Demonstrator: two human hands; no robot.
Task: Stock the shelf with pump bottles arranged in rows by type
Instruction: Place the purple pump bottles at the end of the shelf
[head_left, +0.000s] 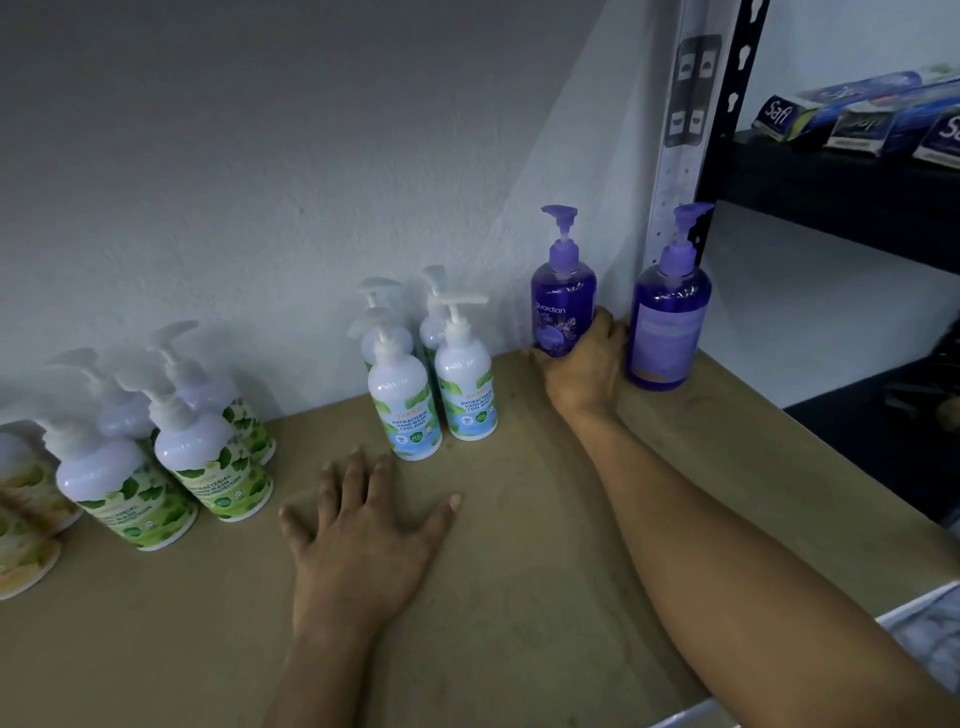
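Observation:
My right hand (584, 366) grips the base of a purple pump bottle (563, 291) standing upright at the back of the brown shelf board (519, 545). A second purple pump bottle (670, 317) stands just right of it, label turned away. My left hand (358, 530) rests flat on the board with fingers spread, holding nothing. Just beyond its fingertips stand several white cool-mint pump bottles (410, 400) in two short rows. Further left is a group of white green-leaf pump bottles (192, 457).
Yellow-labelled bottles (21, 499) are cut off at the left edge. A grey wall backs the shelf. A metal upright (675, 156) stands at the right, and beyond it a black shelf holds blue boxes (857, 114).

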